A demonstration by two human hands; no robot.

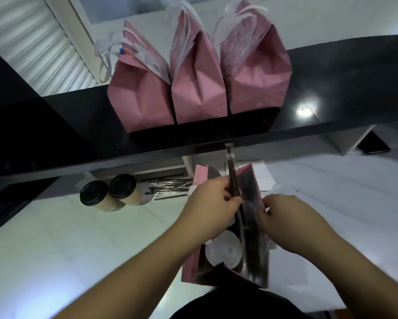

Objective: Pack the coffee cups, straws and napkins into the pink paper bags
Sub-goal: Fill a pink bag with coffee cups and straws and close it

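An open pink paper bag (255, 238) stands on the white counter in front of me, with a white-lidded cup (224, 250) inside it. My left hand (207, 201) pinches wrapped straws (233, 178) that stick up out of the bag's mouth. My right hand (285, 215) grips the bag's right rim. Two cups with black lids (108, 192) stand to the left, beside a pile of loose straws (170, 188). Three pink bags (198, 74) with white handles stand on the black shelf above.
A black shelf (331, 107) crosses the view above the counter. A white cloth or paper sheet (331, 192) covers the counter on the right. A dark flat object (372, 143) lies at the far right under the shelf.
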